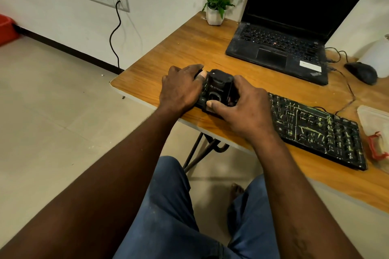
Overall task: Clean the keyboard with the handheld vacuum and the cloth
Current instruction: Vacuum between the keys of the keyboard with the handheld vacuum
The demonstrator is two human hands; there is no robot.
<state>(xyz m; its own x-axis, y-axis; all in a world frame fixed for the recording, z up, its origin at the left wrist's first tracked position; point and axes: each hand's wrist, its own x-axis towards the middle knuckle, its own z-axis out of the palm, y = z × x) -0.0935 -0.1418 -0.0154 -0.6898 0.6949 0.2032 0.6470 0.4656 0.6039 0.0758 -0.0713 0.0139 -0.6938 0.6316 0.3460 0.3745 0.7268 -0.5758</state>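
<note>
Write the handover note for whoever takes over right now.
The right hand grips the handheld vacuum, which stands on the left end of the keyboard. The left hand lies over that end, thumb against the vacuum; whether it holds anything is unclear. The cloth lies untouched at the right edge of the table.
Done: vacuum set at the left end.
Left: greenish debris covers the keys; vacuum rightward, then wipe.

Wooden table [185, 48] carries keyboard [315, 128], laptop [273, 52], mouse [362, 72], flower pot [214, 17], pale cloth [372, 120] at right edge
</note>
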